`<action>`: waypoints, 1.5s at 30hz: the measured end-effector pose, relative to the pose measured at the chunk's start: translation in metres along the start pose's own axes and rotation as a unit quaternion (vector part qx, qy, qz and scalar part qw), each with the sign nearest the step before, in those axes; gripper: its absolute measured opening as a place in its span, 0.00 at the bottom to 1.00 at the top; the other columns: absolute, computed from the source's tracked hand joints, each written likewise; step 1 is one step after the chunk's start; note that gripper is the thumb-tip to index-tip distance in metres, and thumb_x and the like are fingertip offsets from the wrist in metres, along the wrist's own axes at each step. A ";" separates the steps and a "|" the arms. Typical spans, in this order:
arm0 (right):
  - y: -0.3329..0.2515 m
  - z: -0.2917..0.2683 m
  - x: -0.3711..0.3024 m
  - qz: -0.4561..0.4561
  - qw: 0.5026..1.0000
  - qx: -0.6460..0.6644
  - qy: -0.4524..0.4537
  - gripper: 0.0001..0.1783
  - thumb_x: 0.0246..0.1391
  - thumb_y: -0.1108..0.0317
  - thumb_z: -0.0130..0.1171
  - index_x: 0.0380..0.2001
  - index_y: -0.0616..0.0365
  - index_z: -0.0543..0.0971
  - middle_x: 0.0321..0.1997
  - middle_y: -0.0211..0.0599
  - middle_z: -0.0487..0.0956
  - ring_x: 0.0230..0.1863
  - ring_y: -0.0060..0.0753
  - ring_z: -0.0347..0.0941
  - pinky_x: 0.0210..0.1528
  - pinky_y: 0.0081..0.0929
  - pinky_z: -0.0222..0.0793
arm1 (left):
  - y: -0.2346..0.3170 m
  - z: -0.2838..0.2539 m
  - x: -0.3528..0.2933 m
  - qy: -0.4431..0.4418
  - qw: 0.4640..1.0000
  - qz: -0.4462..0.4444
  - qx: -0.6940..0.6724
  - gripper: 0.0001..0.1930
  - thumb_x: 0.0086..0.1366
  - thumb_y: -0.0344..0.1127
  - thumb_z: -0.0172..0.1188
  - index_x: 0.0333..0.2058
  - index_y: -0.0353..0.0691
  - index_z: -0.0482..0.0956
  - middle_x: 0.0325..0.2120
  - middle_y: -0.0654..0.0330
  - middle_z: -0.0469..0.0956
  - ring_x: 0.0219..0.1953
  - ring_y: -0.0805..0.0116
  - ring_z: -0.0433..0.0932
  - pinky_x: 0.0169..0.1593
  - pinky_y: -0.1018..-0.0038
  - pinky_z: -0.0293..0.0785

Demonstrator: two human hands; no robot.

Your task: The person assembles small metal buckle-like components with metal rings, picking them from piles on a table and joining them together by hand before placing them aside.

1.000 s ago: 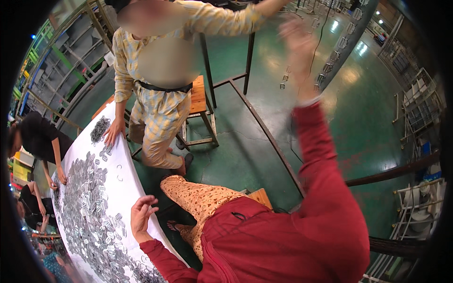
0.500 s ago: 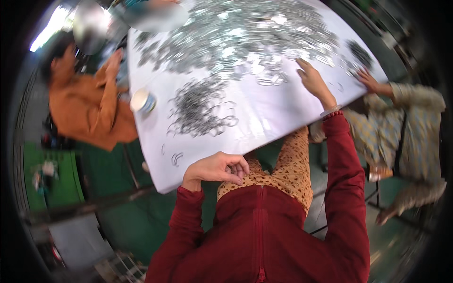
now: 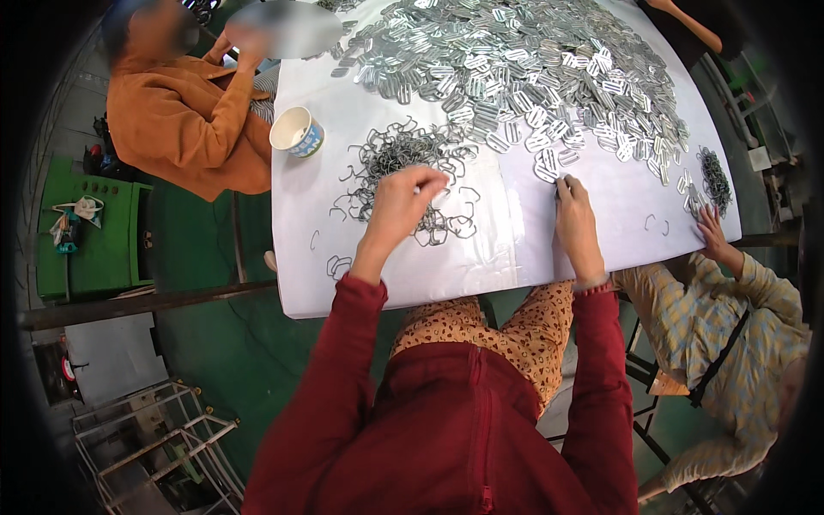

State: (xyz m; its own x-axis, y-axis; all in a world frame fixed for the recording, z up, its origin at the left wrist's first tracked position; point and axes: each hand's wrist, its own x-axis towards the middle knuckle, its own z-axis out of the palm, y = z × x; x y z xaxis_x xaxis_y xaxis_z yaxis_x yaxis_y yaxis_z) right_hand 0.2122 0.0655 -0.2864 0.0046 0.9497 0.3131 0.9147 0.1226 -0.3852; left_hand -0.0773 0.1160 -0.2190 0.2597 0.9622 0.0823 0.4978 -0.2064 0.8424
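My left hand point(image 3: 402, 206) reaches over a tangled pile of bent wire clips point(image 3: 399, 148), its thumb and fingers drawn together. Whatever sits between those fingertips is too small or hidden to make out. With thumb and fingertips closed, my right hand point(image 3: 577, 225) is at the lower edge of a flat slotted metal buckle point(image 3: 546, 165), gripping it against the white tabletop. That buckle lies at the near fringe of a broad heap of shiny slotted metal buckles point(image 3: 515, 69). A few loose wire clips point(image 3: 339, 267) rest close to the table's front left corner.
A paper cup point(image 3: 298, 133) stands at the left edge of the white table point(image 3: 536, 253). A person in orange point(image 3: 184, 129) sits on the left. At right, another person's hand point(image 3: 714, 236) touches buckles beside a small dark pile of clips point(image 3: 714, 180).
My left hand has moved up from the table's front edge to the wire pile. My right hand has drawn nearer and closed at a buckle. The view has shifted.
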 end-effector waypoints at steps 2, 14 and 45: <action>-0.005 -0.004 -0.013 -0.035 0.999 0.011 0.004 0.21 0.48 0.82 0.50 0.49 0.67 0.71 0.52 0.56 0.69 0.52 0.54 0.67 0.53 0.38 0.67 | -0.004 0.004 0.023 0.029 0.999 0.023 0.038 0.07 0.57 0.32 0.59 0.33 0.37 0.81 0.29 0.54 0.80 0.29 0.62 0.79 0.34 0.72 0.72; -0.003 -0.039 -0.026 0.269 0.784 0.553 0.085 0.24 0.55 0.83 0.44 0.57 0.67 0.64 0.37 0.42 0.75 0.38 0.40 0.78 0.42 0.28 0.78 | -0.024 0.032 0.089 -0.023 0.978 0.121 0.169 0.07 0.55 0.33 0.60 0.32 0.40 0.83 0.29 0.54 0.80 0.30 0.59 0.79 0.37 0.69 0.73; -0.062 -0.079 -0.075 0.301 0.742 0.592 0.096 0.27 0.46 0.83 0.53 0.54 0.67 0.70 0.30 0.32 0.75 0.26 0.21 0.73 0.31 0.15 0.69 | 0.070 0.078 0.010 -0.173 0.951 0.016 -0.255 0.09 0.62 0.28 0.55 0.39 0.29 0.77 0.29 0.56 0.79 0.28 0.72 0.79 0.32 0.77 0.77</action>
State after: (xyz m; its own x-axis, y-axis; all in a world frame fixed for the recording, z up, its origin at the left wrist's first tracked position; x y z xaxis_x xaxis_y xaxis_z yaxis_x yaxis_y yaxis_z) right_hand 0.1871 -0.0360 -0.2174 0.4289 0.8906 -0.1511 -0.2717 -0.0324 -0.9618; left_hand 0.0250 0.0977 -0.2008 0.5679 0.8230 0.0065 0.0417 -0.0367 0.9985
